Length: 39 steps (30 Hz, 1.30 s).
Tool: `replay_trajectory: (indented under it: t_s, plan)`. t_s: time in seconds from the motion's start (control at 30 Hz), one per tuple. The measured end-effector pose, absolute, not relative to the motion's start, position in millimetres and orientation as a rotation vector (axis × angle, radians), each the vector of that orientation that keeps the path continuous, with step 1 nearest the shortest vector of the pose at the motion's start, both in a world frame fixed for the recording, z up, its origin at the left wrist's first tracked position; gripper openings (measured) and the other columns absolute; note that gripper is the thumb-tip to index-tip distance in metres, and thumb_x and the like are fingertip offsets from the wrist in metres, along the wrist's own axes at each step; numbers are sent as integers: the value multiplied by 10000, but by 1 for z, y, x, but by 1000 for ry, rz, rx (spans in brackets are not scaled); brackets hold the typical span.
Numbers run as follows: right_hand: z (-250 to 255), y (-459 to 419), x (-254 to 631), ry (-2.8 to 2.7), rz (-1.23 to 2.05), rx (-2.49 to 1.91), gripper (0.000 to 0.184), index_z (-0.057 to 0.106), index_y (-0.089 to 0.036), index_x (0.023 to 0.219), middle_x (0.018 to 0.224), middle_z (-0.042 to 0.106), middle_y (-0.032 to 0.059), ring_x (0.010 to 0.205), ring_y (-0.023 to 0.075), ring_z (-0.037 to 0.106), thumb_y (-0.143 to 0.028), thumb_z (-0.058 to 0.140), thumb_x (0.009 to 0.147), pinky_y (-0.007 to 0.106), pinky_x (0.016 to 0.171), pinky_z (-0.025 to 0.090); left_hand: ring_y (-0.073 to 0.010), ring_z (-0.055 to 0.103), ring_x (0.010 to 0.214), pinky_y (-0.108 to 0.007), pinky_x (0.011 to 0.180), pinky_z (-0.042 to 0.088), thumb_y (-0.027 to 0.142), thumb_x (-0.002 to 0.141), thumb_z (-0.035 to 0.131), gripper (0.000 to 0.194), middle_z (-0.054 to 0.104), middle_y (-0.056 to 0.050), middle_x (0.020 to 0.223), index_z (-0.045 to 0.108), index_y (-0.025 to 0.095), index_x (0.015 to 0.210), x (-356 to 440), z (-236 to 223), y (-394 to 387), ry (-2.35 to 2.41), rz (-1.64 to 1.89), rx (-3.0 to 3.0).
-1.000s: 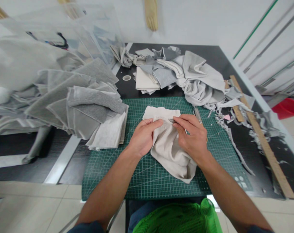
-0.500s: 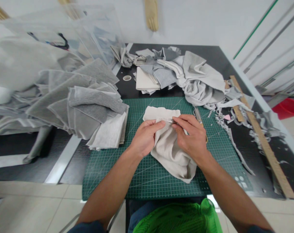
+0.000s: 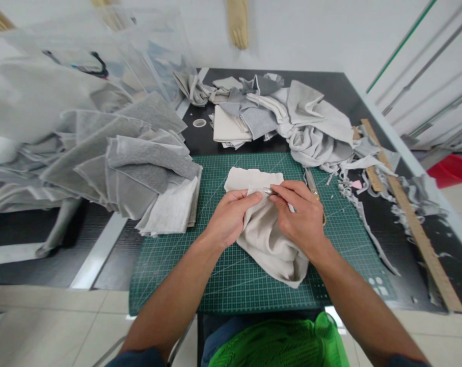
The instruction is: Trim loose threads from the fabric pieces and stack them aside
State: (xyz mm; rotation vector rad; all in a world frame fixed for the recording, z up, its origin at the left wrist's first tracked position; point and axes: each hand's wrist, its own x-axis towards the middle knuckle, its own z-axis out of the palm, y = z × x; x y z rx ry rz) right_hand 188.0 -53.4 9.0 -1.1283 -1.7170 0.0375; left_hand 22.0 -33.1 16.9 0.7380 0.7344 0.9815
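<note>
An off-white piece of sewn fabric (image 3: 271,244) lies bunched on the green cutting mat (image 3: 169,265), its upper band flat and its lower part in loose folds. My left hand (image 3: 231,214) pinches the fabric at the seam below the band, thumb on top. Closed around a small silver-tipped metal tool (image 3: 268,190), my right hand (image 3: 299,211) holds its tip against that seam. Most of the tool is hidden in my fingers, so its exact kind does not show. A pair of scissors (image 3: 310,179) lies just beyond my right hand, partly covered by it.
Grey fabric pieces (image 3: 139,158) are heaped at the left, overlapping the mat's edge. More fabric (image 3: 315,117) piles up behind the mat, near a tape roll (image 3: 199,123). Wooden rulers (image 3: 414,219) and scraps line the right side. A clear plastic box (image 3: 154,46) stands at back left.
The metal tool's tip shows more plainly between my hands now. My left thumb has shifted slightly right along the seam; the fabric has hardly moved.
</note>
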Motion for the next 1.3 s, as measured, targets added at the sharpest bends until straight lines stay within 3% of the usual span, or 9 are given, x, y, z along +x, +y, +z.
replay_trajectory:
  t_s: [0.3,0.6,0.8,1.3]
  plan:
    - [7,-52,189,-1702,48,-1151,222,787,-221,1092,1005,745,85,928,213,709,-148,617,969,409,844,609,-218,747,867,-363,914,543,296,751,855,148,797,-67,856,795,166,790,22,18,-32,818,1103,720]
    - [8,-54,187,-1701,29,-1180,208,774,-218,1107,1030,735,92,956,226,711,-185,644,949,416,864,617,-239,746,945,-375,909,544,269,744,852,291,809,-87,1007,785,158,1005,21,17,-31,811,1148,722]
    - [7,-53,189,-1703,31,-1183,207,774,-195,1104,1024,732,101,950,227,709,-182,639,948,417,861,615,-264,754,945,-398,931,546,261,725,857,244,810,-101,943,811,143,934,21,18,-31,802,1121,699]
    - [9,-55,187,-1692,62,-1179,215,773,-213,1120,1030,733,100,952,223,706,-182,631,962,418,856,614,-231,752,886,-368,919,541,278,741,852,195,805,-92,916,809,146,878,22,21,-31,774,1065,650]
